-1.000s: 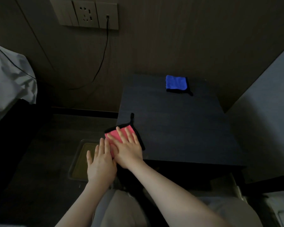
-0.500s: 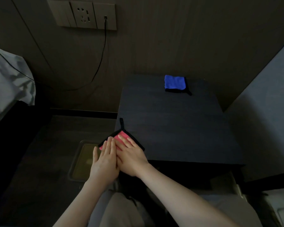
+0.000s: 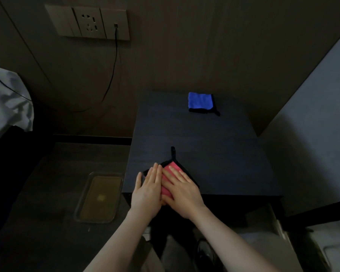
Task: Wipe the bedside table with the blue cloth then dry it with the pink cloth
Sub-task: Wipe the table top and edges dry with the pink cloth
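Pressing the pink cloth (image 3: 168, 180) flat with fingers extended, left hand (image 3: 147, 191) and right hand (image 3: 183, 193) work the tabletop's (image 3: 214, 150) near corner, blue cloth (image 3: 200, 101) far back

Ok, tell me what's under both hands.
The pink cloth lies flat on the bedside table, pressed by the left hand and right hand. Most of it is covered; only a strip and its black edging show.
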